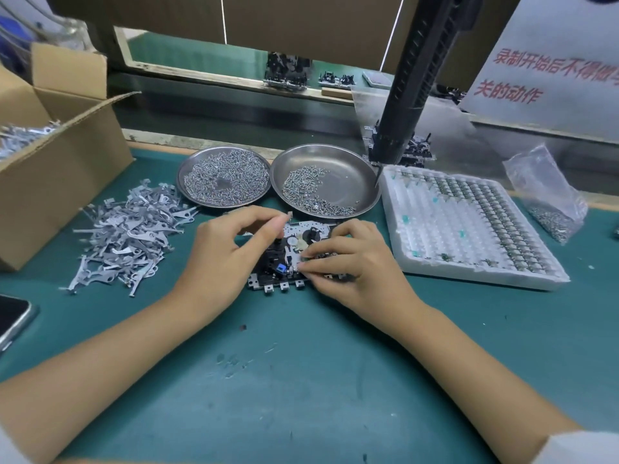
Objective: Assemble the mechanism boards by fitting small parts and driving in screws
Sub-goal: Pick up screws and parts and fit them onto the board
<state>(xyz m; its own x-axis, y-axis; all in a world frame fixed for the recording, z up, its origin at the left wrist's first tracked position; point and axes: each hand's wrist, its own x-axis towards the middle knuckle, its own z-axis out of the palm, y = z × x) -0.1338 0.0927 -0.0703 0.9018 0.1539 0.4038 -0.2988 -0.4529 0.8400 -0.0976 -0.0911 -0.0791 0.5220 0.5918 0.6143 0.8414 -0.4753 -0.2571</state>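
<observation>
Mechanism board [284,259] of black plastic on a perforated grey metal plate lies on the green table [301,380], near the middle, just in front of two round steel dishes. It carries a small blue block, a black round knob and pale gear-like pieces; a row of bent metal tabs lines its near edge.

The left hand [224,252] rests at the board's left side, its fingers curled and the thumb and forefinger brought together above the board's far left corner; whether they pinch anything is hard to tell. The right hand [355,262] covers the board's right half, its fingers [313,252] bent down and pressed onto small parts beside the blue block; what lies under them is hidden.

The left steel dish [223,177] is nearly full of small silvery screws, and the right steel dish [326,179] holds a thinner crescent of them. A loose heap of flat grey metal levers [130,236] lies to the left, beside an open brown cardboard box [50,169] cut off by the frame. To the right sits a white foam tray [469,226] with rows of small parts, and a clear plastic bag [546,195] of screws beyond it. A black hanging electric screwdriver [412,88] comes down behind the right dish, its top out of view. A dark phone [13,316] shows partly at the left edge.
</observation>
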